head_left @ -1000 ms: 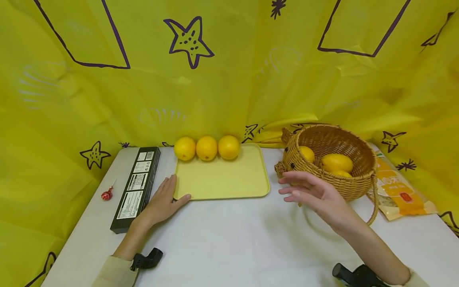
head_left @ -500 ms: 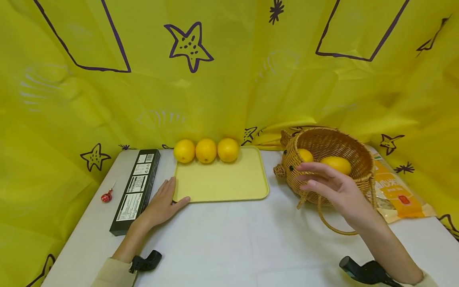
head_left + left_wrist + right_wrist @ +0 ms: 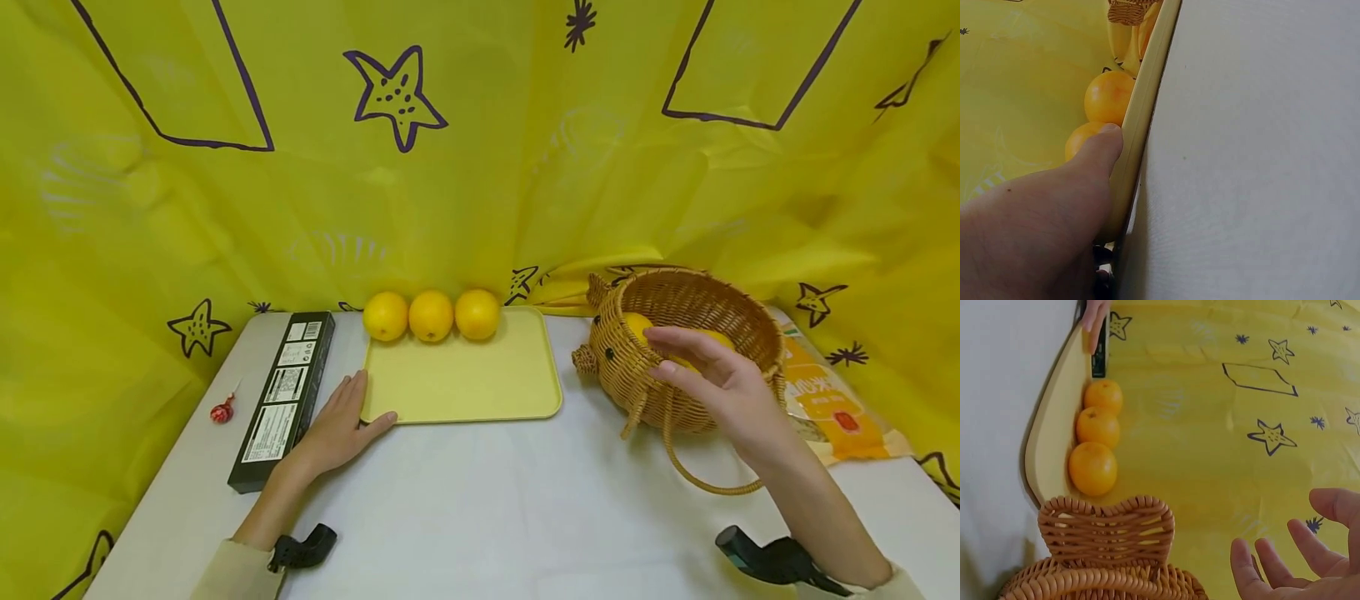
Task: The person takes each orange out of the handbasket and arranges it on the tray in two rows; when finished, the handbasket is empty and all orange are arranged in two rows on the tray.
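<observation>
My left hand (image 3: 337, 425) rests at the near left corner of a pale yellow tray (image 3: 465, 379), fingers along its left side and thumb at the front rim. Three oranges (image 3: 431, 317) sit in a row along the tray's far edge, toward its left. At the right, my right hand (image 3: 720, 387) hovers over the near side of a pig-shaped wicker basket (image 3: 630, 375), its fingers spread apart and nothing between them. Inside the basket lie yellow oval fruits (image 3: 637, 324), partly covered by that hand. The right wrist view shows the spread fingers (image 3: 1272, 565) beyond the basket's wicker ear (image 3: 1107, 528).
Left of the tray lies a long black box (image 3: 281, 400) with white labels, and beyond it a red lollipop (image 3: 222, 412). An orange food bag (image 3: 840, 408) lies right of the basket. The basket's handle (image 3: 705, 483) hangs toward the front. A yellow patterned cloth (image 3: 480, 167) hangs behind the table.
My right hand has moved rightward from the basket's snout side to over its near rim. My left hand has stayed at the tray corner.
</observation>
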Demonstrator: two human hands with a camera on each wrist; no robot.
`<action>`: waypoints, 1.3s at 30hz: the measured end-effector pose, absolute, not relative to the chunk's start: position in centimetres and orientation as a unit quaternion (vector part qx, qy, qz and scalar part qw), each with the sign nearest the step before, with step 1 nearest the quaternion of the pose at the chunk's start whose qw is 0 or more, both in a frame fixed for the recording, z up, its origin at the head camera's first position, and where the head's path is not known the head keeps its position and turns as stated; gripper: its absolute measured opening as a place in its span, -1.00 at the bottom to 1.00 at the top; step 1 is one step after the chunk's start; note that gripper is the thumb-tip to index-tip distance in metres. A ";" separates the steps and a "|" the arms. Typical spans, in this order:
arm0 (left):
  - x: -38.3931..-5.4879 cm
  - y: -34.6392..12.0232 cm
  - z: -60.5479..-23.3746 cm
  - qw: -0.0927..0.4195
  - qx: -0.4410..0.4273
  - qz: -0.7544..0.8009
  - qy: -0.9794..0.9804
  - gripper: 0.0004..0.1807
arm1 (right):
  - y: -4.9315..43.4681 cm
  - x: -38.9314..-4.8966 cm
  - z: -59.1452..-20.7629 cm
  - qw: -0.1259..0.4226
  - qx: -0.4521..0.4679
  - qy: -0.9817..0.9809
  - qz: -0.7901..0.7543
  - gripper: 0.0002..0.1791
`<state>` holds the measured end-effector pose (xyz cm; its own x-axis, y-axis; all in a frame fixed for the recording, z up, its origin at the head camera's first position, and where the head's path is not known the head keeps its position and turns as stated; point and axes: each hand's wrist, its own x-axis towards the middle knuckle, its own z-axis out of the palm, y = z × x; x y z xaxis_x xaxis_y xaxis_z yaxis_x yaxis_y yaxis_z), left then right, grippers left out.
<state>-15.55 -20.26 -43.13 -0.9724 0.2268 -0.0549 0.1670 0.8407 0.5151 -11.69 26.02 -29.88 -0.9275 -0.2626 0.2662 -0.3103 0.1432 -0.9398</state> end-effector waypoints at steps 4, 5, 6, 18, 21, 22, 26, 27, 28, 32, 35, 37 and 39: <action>-15.5 -20.4 -42.9 0.065 0.097 0.259 0.959 0.06 | 26.3 -12.1 -29.9 0.037 0.184 -0.760 0.622 -0.57; -15.5 -20.4 -42.9 0.066 0.096 0.260 0.959 0.06 | 26.3 -12.1 -29.9 0.038 0.182 -0.762 0.620 -0.57; -15.5 -20.4 -42.8 0.066 0.096 0.260 0.959 0.07 | 26.4 -12.2 -29.9 0.040 0.180 -0.765 0.617 -0.57; -15.8 -20.8 -42.6 0.068 0.093 0.261 0.959 0.07 | 27.3 -15.0 -28.7 -0.017 0.140 -0.778 0.612 -0.58; -15.8 -21.1 -42.5 0.070 0.088 0.260 0.959 0.07 | 28.0 -17.1 -27.7 -0.049 0.117 -0.827 0.548 -0.55; -15.8 -21.1 -42.5 0.072 0.087 0.258 0.959 0.07 | 28.3 -18.0 -27.4 -0.064 0.111 -0.840 0.528 -0.53; -15.7 -21.2 -42.3 0.072 0.087 0.258 0.960 0.07 | 29.3 -21.5 -26.2 -0.134 0.098 -0.881 0.443 -0.42; -15.7 -21.1 -42.3 0.070 0.088 0.258 0.959 0.07 | 29.6 -22.4 -25.9 -0.157 0.106 -0.892 0.410 -0.41; -15.7 -21.1 -42.3 0.067 0.090 0.259 0.959 0.08 | 29.8 -23.2 -25.6 -0.177 0.115 -0.902 0.376 -0.40; -15.8 -20.7 -42.6 0.062 0.096 0.259 0.959 0.08 | 30.8 -26.2 -24.4 -0.249 0.181 -0.914 0.265 -0.43; -15.8 -20.5 -42.8 0.065 0.097 0.259 0.959 0.08 | 31.5 -27.9 -23.9 -0.298 0.208 -0.900 0.240 -0.42; -15.7 -20.3 -42.8 0.067 0.096 0.262 0.958 0.08 | 31.9 -28.8 -23.8 -0.333 0.215 -0.889 0.228 -0.39; -15.6 -20.2 -42.8 0.068 0.097 0.265 0.957 0.08 | 32.1 -29.5 -23.9 -0.374 0.210 -0.874 0.229 -0.37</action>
<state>-15.59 -20.20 -42.81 -0.9718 0.2222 -0.0794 0.1499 0.8411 0.5198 -29.54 32.09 -23.93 -0.6324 -0.5378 -0.5576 -0.1955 0.8073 -0.5569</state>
